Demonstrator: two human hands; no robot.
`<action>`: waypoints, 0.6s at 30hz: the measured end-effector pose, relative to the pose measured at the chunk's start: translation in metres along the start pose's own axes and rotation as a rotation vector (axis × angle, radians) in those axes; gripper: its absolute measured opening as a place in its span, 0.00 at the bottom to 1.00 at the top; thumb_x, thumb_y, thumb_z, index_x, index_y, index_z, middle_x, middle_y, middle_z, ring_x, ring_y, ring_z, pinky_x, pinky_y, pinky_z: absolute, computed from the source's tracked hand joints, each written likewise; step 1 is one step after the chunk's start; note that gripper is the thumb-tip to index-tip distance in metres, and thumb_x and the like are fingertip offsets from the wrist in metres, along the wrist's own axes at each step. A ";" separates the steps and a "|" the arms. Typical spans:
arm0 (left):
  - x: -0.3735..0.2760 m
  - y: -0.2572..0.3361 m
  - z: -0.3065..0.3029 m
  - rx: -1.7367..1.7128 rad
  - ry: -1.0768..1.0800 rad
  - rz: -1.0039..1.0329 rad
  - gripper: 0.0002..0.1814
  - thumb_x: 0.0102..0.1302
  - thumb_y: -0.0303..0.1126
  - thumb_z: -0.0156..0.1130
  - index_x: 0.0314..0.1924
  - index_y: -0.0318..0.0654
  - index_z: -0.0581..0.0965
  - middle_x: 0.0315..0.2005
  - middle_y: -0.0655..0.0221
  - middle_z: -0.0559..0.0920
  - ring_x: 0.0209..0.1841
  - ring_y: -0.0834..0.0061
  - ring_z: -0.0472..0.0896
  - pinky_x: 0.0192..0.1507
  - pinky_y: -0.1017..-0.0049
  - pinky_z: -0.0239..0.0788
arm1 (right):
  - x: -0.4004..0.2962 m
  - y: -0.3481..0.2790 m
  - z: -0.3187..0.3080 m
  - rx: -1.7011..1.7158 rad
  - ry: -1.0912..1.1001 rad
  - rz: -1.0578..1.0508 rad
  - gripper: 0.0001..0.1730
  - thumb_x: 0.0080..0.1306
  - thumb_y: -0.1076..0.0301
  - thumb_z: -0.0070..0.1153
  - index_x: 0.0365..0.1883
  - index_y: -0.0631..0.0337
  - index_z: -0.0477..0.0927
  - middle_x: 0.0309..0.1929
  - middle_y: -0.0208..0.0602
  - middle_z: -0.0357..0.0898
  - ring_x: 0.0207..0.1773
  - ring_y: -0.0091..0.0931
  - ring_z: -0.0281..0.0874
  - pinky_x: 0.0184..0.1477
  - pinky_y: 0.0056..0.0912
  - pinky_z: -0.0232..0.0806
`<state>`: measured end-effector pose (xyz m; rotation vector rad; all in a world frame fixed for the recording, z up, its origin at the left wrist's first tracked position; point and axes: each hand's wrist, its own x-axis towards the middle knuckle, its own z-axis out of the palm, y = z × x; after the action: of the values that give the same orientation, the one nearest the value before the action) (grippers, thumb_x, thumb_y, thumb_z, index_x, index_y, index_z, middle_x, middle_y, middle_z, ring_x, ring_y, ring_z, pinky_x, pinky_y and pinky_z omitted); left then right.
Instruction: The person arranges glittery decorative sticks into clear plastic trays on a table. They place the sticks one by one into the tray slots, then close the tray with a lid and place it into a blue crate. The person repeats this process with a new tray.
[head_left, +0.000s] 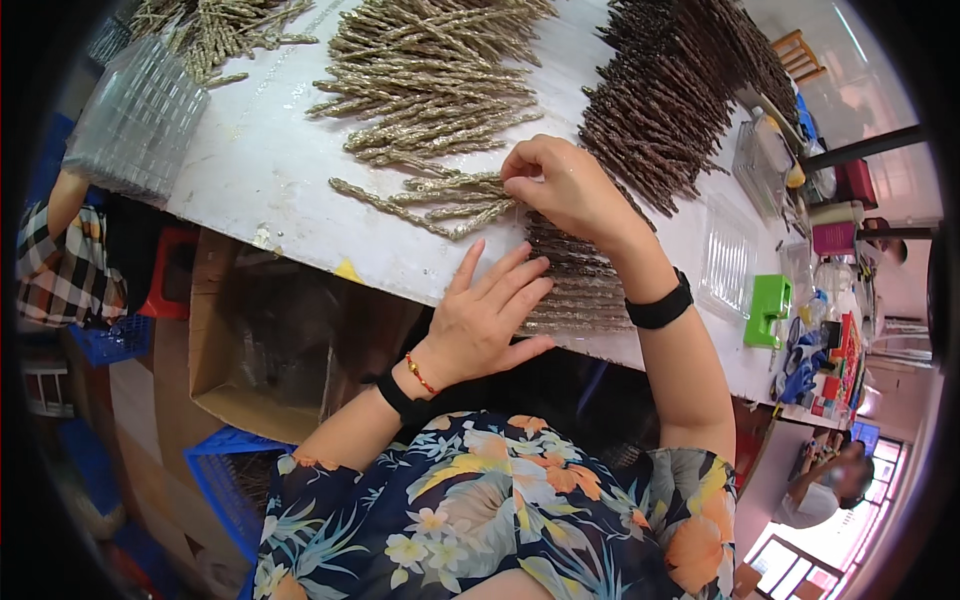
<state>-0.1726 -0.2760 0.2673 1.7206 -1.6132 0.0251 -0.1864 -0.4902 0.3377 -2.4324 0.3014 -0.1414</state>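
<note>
My left hand (484, 322) lies palm down with spread fingers, its fingertips over the left end of a row of thin twisted sticks (574, 292). That row shades from dark brown to paler brown and seems to sit in a clear plastic tray, partly hidden by both hands. Above it, my right hand (562, 187) is curled, thumb and forefinger at the right ends of a small group of glittery pale-gold sticks (450, 199). Whether it grips one of them cannot be made out. One stick of that group lies angled toward the table's front edge.
A pale-gold stick pile (435, 75) and a dark-brown one (660, 105) cover the table's far side. Stacked clear trays (139, 120) stand left, beside another person's arm (66, 202). An empty clear tray (729, 255) and green tape dispenser (766, 311) lie right. Below is a cardboard box (206, 360).
</note>
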 end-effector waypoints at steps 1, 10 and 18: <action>-0.001 0.000 0.000 0.005 0.004 -0.002 0.33 0.60 0.53 0.75 0.60 0.42 0.79 0.66 0.64 0.79 0.74 0.59 0.72 0.79 0.45 0.48 | -0.002 0.001 0.001 -0.061 -0.006 -0.018 0.12 0.61 0.67 0.65 0.39 0.65 0.87 0.39 0.49 0.85 0.44 0.42 0.84 0.47 0.41 0.75; 0.000 0.003 0.000 0.001 -0.007 -0.017 0.32 0.58 0.50 0.77 0.58 0.41 0.80 0.65 0.61 0.80 0.73 0.57 0.73 0.78 0.47 0.52 | -0.004 -0.011 0.017 -0.471 0.019 -0.061 0.07 0.59 0.68 0.59 0.33 0.59 0.86 0.29 0.43 0.86 0.38 0.43 0.86 0.44 0.46 0.73; 0.001 0.002 0.001 -0.015 0.010 -0.014 0.34 0.57 0.49 0.78 0.58 0.40 0.78 0.64 0.59 0.80 0.72 0.55 0.74 0.77 0.47 0.55 | -0.010 -0.011 0.031 -0.644 0.154 -0.244 0.03 0.58 0.74 0.60 0.30 0.57 0.83 0.31 0.37 0.88 0.39 0.37 0.86 0.46 0.43 0.70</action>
<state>-0.1741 -0.2774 0.2686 1.7179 -1.5907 0.0146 -0.1883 -0.4604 0.3209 -3.1013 0.1229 -0.3912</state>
